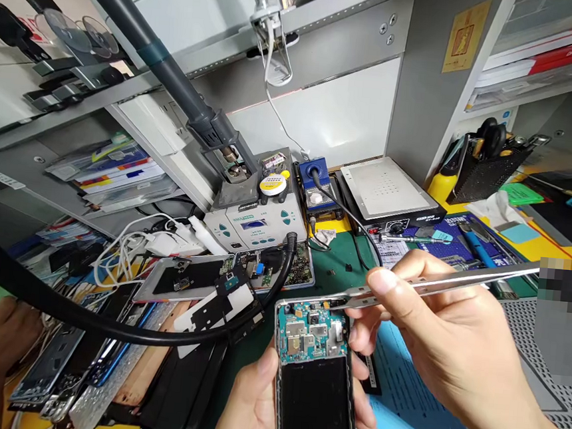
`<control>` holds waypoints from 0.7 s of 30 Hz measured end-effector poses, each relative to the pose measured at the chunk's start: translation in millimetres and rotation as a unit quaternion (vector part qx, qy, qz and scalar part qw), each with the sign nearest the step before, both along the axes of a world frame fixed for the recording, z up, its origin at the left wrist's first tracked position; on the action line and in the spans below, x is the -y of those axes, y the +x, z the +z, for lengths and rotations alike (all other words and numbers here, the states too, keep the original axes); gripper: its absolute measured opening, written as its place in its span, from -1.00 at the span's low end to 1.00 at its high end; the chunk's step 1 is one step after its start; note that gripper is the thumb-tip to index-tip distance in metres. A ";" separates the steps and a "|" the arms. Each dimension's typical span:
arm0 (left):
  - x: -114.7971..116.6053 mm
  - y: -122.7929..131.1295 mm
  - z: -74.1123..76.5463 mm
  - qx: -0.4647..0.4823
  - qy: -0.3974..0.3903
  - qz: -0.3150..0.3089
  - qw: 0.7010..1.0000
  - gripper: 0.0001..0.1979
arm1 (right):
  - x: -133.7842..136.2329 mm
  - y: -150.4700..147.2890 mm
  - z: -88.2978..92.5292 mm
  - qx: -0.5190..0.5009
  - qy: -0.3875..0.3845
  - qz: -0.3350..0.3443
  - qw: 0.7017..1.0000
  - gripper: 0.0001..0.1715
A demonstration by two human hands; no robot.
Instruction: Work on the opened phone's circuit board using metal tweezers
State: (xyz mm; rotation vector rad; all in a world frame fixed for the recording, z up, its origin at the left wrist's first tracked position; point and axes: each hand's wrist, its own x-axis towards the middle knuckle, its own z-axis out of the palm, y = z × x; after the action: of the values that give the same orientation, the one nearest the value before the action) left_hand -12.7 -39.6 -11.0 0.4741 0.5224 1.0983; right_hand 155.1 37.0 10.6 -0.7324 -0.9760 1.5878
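Note:
My left hand (252,398) is wrapped round an opened smartphone (318,401), its thumb on the left edge and fingertips showing past the right edge. The upper part of the phone bares a blue-green circuit board (305,340) with metal shields and small connectors; below it lies a black, bare recess. In my right hand (443,328) are metal tweezers (440,281), pinched between thumb and fingers. Their tips reach the top right corner of the board, where I cannot make out whether they grip a part. Some right fingertips rest close to the phone's right edge.
Behind the phone stand a rework station (260,222), a blue soldering unit (313,183) and a heating plate (388,187). A black hose (130,331) curves across the left. Phone parts (53,361) lie there, near another person's hand (5,337). Hand tools (478,248) lie at the right.

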 end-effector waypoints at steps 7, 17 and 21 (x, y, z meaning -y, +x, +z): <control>0.8 1.1 -1.7 -0.018 -0.016 0.001 1.000 -0.28 | 3.8 3.3 5.5 0.024 0.002 0.057 0.998 -0.64; 1.5 -4.1 3.2 -0.047 -0.012 -0.032 0.998 -0.31 | 9.8 2.7 4.0 -0.032 -0.035 0.139 0.989 -0.67; 2.9 -4.3 -8.5 -0.022 -0.005 -0.029 0.999 -0.31 | 8.6 1.7 1.8 -0.015 -0.021 0.129 0.991 -0.68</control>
State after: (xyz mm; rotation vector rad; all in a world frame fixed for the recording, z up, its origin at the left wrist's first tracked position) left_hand -17.0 -42.5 -19.5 0.5023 0.5488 1.0304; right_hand 156.7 28.4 12.4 -0.6276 -1.0503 1.8440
